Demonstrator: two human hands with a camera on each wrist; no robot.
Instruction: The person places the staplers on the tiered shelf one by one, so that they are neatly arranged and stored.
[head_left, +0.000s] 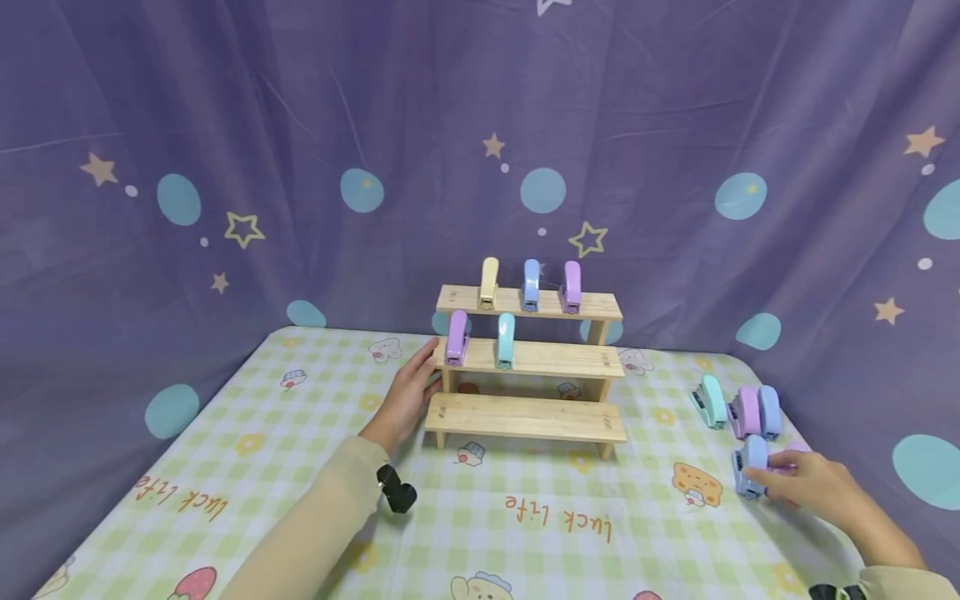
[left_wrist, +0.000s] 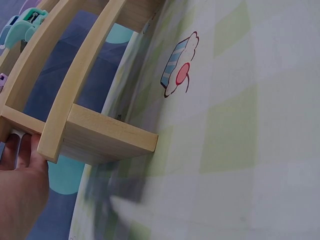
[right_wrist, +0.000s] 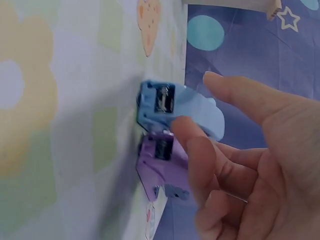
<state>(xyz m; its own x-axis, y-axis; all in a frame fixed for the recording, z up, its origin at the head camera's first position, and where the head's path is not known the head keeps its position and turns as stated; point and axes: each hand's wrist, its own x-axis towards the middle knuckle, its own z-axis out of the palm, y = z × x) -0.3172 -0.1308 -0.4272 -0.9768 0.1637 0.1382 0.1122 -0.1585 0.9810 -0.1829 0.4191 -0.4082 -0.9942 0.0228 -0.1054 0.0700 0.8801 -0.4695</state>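
A three-tier wooden shelf (head_left: 525,415) stands on the table. My left hand (head_left: 408,396) holds its left end by the middle tier; in the left wrist view the fingertips of that hand (left_wrist: 22,185) are hidden behind the wood. On the top tier stand a yellow stapler (head_left: 489,282), a blue stapler (head_left: 531,285) and a purple one. The middle tier bears a purple stapler (head_left: 457,337) and a mint stapler (head_left: 506,340). At the right, my right hand (head_left: 813,487) is at another blue stapler (right_wrist: 192,107), thumb and forefinger apart about it. Beside that stands a purple stapler (right_wrist: 162,160).
Behind the right hand, a mint stapler (head_left: 709,402), a purple stapler (head_left: 745,412) and a blue stapler (head_left: 769,411) stand near the table's right edge. A checked cloth (head_left: 300,467) covers the table. A purple curtain (head_left: 420,100) hangs behind it.
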